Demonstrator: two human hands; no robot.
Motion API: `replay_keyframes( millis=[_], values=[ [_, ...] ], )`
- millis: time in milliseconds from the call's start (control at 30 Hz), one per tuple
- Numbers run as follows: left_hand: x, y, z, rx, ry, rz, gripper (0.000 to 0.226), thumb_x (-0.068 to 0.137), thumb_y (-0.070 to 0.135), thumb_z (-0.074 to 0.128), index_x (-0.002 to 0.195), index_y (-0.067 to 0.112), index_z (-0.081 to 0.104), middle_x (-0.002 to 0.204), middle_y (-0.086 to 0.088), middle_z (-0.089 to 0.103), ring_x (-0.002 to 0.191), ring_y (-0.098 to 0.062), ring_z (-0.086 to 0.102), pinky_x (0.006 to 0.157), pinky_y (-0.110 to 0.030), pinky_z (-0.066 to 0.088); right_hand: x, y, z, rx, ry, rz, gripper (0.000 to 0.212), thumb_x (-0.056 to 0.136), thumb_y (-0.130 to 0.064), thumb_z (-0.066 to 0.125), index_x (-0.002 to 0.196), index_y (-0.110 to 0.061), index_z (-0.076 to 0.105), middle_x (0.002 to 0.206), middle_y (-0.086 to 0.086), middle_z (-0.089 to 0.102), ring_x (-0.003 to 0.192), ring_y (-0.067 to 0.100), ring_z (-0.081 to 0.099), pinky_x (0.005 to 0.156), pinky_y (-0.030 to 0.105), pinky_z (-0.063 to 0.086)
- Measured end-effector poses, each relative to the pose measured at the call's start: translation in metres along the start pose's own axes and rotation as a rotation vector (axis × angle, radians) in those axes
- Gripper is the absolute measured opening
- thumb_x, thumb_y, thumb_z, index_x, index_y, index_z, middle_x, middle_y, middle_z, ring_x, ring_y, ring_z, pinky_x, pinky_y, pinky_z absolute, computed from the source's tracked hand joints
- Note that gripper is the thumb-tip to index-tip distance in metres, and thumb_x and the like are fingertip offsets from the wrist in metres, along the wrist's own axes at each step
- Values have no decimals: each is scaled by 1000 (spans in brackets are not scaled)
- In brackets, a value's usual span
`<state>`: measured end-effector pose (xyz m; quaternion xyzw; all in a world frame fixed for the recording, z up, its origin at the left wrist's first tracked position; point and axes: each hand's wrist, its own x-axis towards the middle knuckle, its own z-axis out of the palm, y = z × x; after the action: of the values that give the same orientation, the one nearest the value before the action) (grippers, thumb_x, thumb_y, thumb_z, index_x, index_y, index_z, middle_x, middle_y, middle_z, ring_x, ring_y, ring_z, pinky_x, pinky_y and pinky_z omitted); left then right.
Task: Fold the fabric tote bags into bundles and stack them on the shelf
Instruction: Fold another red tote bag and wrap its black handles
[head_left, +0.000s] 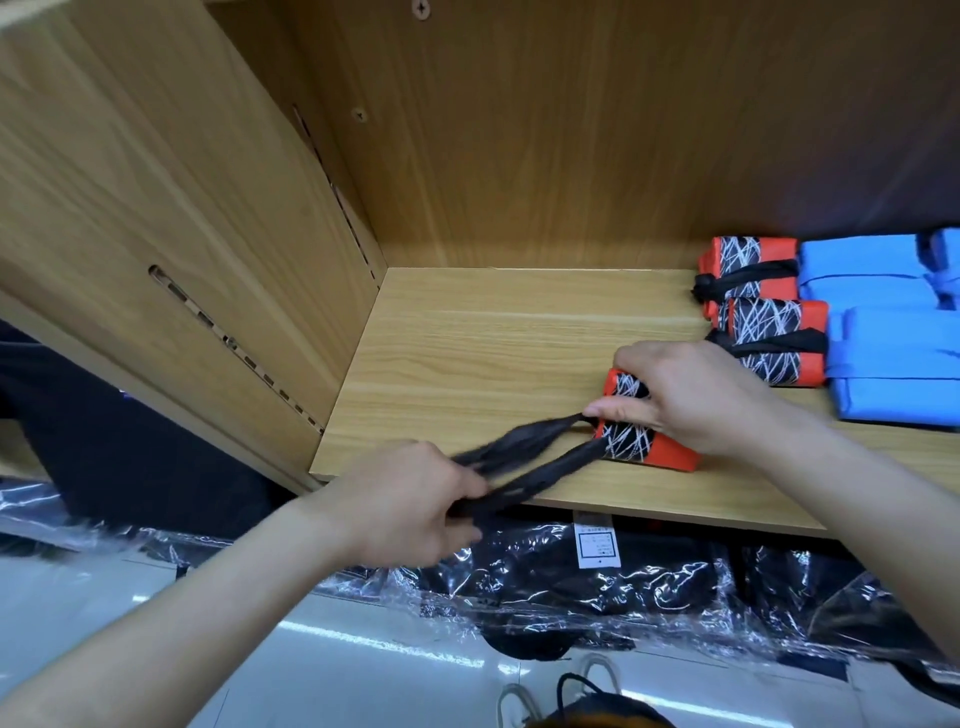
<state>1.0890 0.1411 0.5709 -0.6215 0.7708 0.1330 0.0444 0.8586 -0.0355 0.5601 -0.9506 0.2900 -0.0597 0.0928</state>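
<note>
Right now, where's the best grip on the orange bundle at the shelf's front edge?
Probably mid-body across its short width, from above and the right, as the right hand does. The orange bundle lies flat on the shelf; its black straps leave the left end, held by the left hand.

Wooden shelf (467, 353), seen from above. Right hand (696, 395) grips an orange bundle (654, 452) with a black-and-white scribble print, lying on the shelf near its front edge. Left hand (410, 499) grips the black straps (519, 452), stretched taut from the bundle out past the shelf edge; the straps are blurred. Two tied orange bundles (758, 275) sit behind, at the right rear, with blue bundles (893, 364) just beside them. Below the shelf are plastic-wrapped dark goods (571, 587), a white label (597, 545) and a glossy floor (260, 649).
</note>
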Motion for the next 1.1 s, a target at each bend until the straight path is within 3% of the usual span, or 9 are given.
replay_keyframes(
  millis=[133, 233, 333, 433, 500, 633, 800, 967, 1100],
  values=[
    [-6, 9, -40, -1271, -274, 162, 10, 78, 9, 58, 80, 15, 65, 66, 1, 65, 65, -13, 62, 68, -24, 46, 6, -1, 10, 81, 37, 47, 63, 75, -78, 25, 68, -17, 38, 61, -6, 43, 59, 19, 44, 59, 38, 43],
    [0, 3, -44, -1839, -95, 375, 37, 67, -1, 49, 98, 4, 69, 87, -11, 73, 87, -28, 70, 86, -37, 55, 10, -6, 13, 222, 119, 65, 65, 80, -77, 28, 69, -15, 44, 53, -2, 46, 52, 12, 45, 55, 35, 40],
    [15, 16, -43, -2140, 280, 353, 40, 79, -11, 52, 106, 9, 74, 106, -7, 73, 97, -29, 71, 75, -26, 60, 11, -15, 12, 359, 202, 53, 75, 79, -84, 26, 72, -14, 50, 54, -2, 50, 52, 9, 48, 52, 16, 35],
    [26, 26, -47, -1988, 750, -35, 35, 68, -5, 58, 80, 20, 80, 94, 0, 76, 67, -11, 71, 57, -16, 56, 7, -28, 3, 352, 193, 45, 71, 80, -81, 32, 98, -16, 57, 53, -8, 45, 50, 0, 43, 56, 10, 36],
    [31, 23, -46, -1866, 838, -80, 26, 64, 7, 72, 87, 19, 79, 100, -2, 75, 75, -11, 71, 67, -18, 57, 2, -37, -5, 336, 159, 11, 62, 83, -72, 38, 125, -28, 45, 49, -6, 40, 49, 3, 47, 52, 13, 37],
    [27, 2, -31, -1572, 611, -8, 88, 58, 58, 84, 129, 15, 56, 138, 2, 57, 129, -18, 52, 106, -30, 43, -2, -56, -20, 110, 142, -213, 45, 93, -63, 30, 136, -49, 28, 75, -9, 52, 54, 8, 50, 46, 20, 35],
    [24, 9, -31, -1320, 261, 61, 108, 68, 75, 63, 150, 15, 27, 157, 7, 31, 142, -7, 31, 118, -35, 25, 6, -65, -30, 117, -308, -238, 62, 92, -60, 44, 131, -72, -2, 99, -7, 58, 80, 12, 52, 74, 30, 44],
    [28, 14, -35, -1505, 358, -66, 100, 63, 76, 65, 141, 20, 42, 142, 3, 53, 130, -15, 51, 105, -29, 44, 8, -57, -16, 319, -245, -197, 51, 87, -53, 60, 132, -53, 35, 120, -11, 66, 106, 15, 62, 90, 40, 49],
    [11, -1, -31, -1561, 353, -228, 46, 82, 43, 58, 122, 21, 63, 115, -4, 71, 106, -22, 67, 81, -26, 56, 1, -49, -17, 336, -208, -157, 40, 89, -52, 59, 127, -47, 51, 117, -15, 66, 107, 13, 61, 89, 40, 49]
  ],
)
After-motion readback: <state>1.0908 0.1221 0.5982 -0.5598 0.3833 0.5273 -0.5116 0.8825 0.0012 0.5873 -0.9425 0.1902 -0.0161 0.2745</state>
